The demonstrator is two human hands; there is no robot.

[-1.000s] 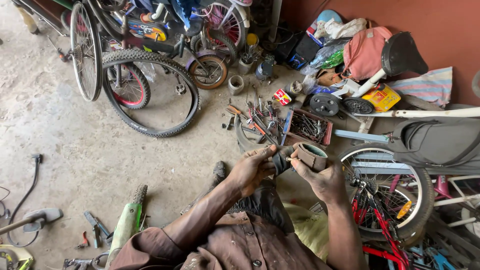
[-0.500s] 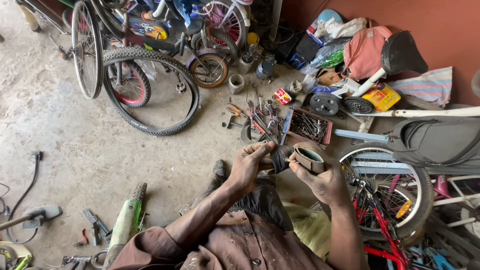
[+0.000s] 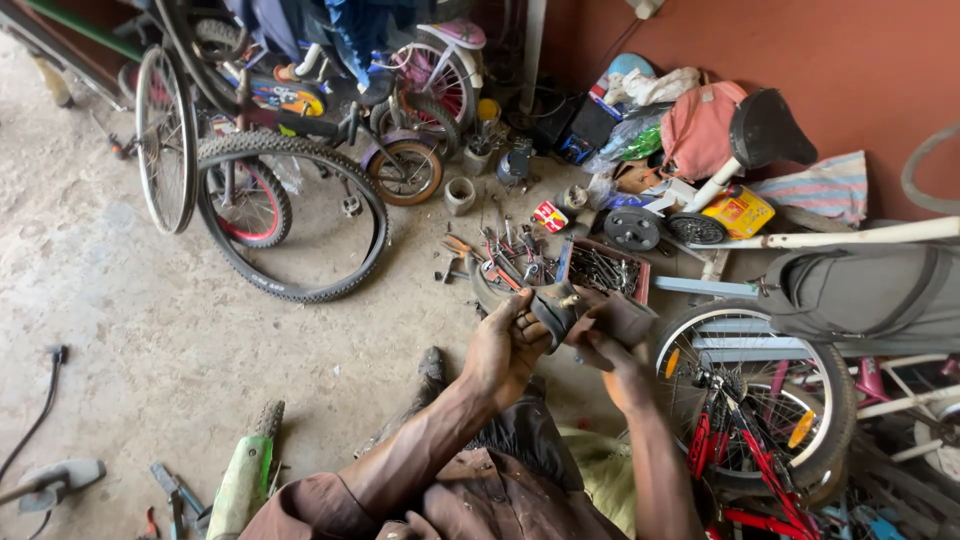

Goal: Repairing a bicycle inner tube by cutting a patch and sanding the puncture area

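bicycle repair workshop: wheels [image 3: 165,140], scattered tools [image 3: 520,262]

Bare concrete floor [image 3: 130,330] open leftward; tool pile [image 3: 520,262] ahead, small bicycle wheel [image 3: 752,385] blocks right.

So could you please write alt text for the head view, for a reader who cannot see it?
A seated person's left hand and right hand hold a folded black inner tube over a dusty floor. Ahead lie scattered tools, a loose tyre and several bikes.
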